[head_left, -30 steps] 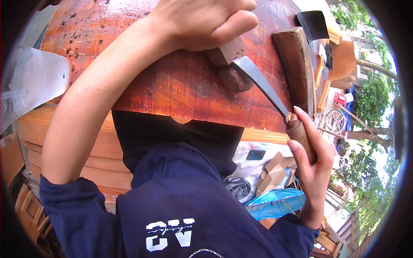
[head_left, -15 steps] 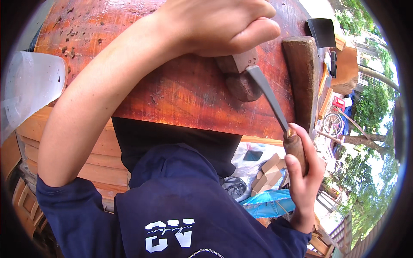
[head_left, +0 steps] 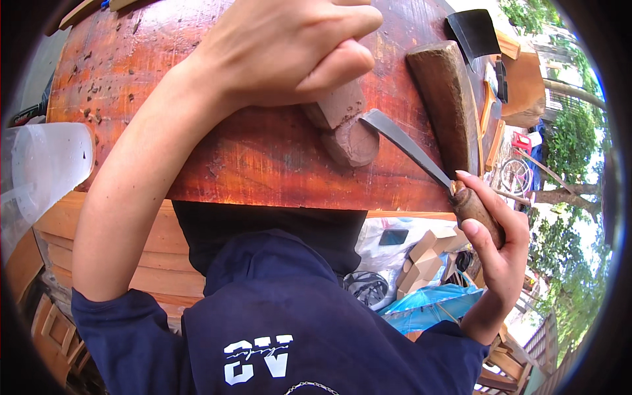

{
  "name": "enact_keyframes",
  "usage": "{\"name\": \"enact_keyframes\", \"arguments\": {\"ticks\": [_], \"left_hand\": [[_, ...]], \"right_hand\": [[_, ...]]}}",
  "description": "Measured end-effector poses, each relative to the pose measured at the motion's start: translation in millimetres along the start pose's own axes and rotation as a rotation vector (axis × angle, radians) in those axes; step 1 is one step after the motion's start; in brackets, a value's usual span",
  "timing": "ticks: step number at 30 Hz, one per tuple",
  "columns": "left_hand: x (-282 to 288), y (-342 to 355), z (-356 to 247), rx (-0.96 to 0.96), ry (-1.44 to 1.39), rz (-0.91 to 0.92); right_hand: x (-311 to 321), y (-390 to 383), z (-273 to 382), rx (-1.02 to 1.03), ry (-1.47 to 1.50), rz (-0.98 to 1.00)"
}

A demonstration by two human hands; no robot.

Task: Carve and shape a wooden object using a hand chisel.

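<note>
My right hand (head_left: 503, 253) is closed round the wooden handle of a carving knife (head_left: 407, 146). Its dark, slightly curved blade slants up to the left. The tip touches a reddish-brown wooden block (head_left: 351, 139) with a rounded near end. Over the far part of this block lies my left hand (head_left: 296, 56), thumb bent and fingers closed, holding it down on the reddish wooden tabletop (head_left: 263, 181). The top edge of the picture cuts off part of the left fingers, and the hand hides the block's far side.
A thick, worn wooden piece (head_left: 447, 99) lies right of the knife, with a dark flat blade (head_left: 474, 33) beyond. A translucent plastic container (head_left: 56, 164) stands at the left. Shavings dot the tabletop. Below its front edge are cardboard (head_left: 424, 257) and a blue plastic sheet (head_left: 428, 306).
The knife has tilted flatter, its handle and my right hand moving rightward and its tip staying by the block. In the picture, block and left hand sit farther left.
</note>
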State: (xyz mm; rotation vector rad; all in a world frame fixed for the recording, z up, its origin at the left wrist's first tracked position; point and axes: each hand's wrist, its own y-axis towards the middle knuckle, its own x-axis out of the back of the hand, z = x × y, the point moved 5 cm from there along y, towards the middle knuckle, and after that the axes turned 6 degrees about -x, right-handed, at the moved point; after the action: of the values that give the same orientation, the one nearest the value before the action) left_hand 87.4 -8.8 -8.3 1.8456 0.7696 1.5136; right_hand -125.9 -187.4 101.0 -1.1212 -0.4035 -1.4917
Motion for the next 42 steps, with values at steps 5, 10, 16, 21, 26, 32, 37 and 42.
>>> {"name": "enact_keyframes", "arguments": {"ticks": [5, 10, 16, 21, 26, 32, 37, 42], "left_hand": [[-6.1, 6.7, -2.9, -0.079, 0.027, -0.046], [16.5, -0.4, -29.0, -0.065, 0.108, 0.059], [25.7, -12.6, -46.6, -0.007, 0.292, 0.071], [41.3, -1.8, -47.6, 0.065, 0.275, 0.093], [33.8, -7.5, -43.2, 0.192, 0.109, 0.092], [29.6, -3.8, -47.6, 0.271, 0.163, 0.341], [26.9, -14.1, -47.4, 0.262, 0.162, 0.273], [26.4, -10.7, -49.4, 0.284, 0.187, 0.318]], "right_hand": [[8.4, -5.3, -1.0, 0.02, -0.014, -0.056], [4.3, -12.7, -10.6, 0.047, -0.047, -0.062], [-7.1, -21.7, -18.9, 0.012, 0.033, -0.096], [-6.0, -19.9, -15.9, 0.195, -0.148, -0.139], [-8.4, -23.0, -15.9, 0.261, -0.148, -0.193], [1.3, -20.3, 1.8, 0.277, -0.172, -0.101], [15.6, -8.5, 28.8, 0.14, -0.18, 0.053], [17.9, 1.9, 45.2, -0.027, -0.178, 0.184]]}}
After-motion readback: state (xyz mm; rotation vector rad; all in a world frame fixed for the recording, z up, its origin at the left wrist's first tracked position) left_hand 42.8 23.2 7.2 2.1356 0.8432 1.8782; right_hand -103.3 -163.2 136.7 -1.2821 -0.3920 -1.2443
